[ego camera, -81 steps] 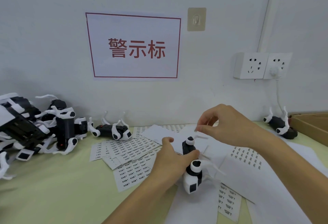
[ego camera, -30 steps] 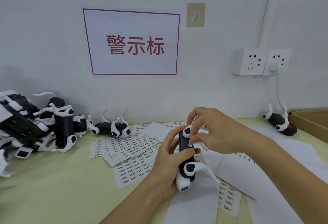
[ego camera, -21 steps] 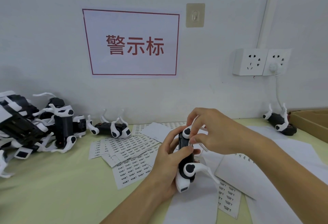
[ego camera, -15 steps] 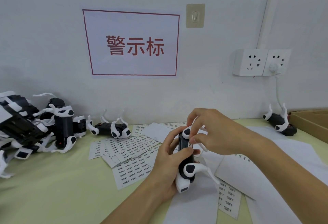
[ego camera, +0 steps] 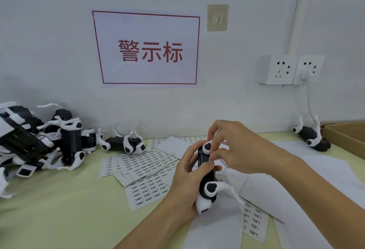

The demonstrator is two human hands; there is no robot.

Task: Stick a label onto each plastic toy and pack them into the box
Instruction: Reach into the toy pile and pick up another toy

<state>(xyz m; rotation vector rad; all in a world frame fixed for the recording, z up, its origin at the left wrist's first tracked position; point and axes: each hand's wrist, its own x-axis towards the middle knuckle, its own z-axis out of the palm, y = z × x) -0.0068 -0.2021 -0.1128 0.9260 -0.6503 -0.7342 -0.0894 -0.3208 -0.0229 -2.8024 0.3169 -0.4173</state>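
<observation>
One toy dog gripped in left hand above label sheets, right hand pinching at its top, prob pressing label; pile of toys left unlabelled, cardboard box contents not visible

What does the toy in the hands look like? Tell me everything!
The toy is shiny black and white plastic, with a black body, round white joints with black middles, and thin white curved legs. It is held roughly upright above the papers. The left hand grips its side; the right hand pinches its top.
</observation>
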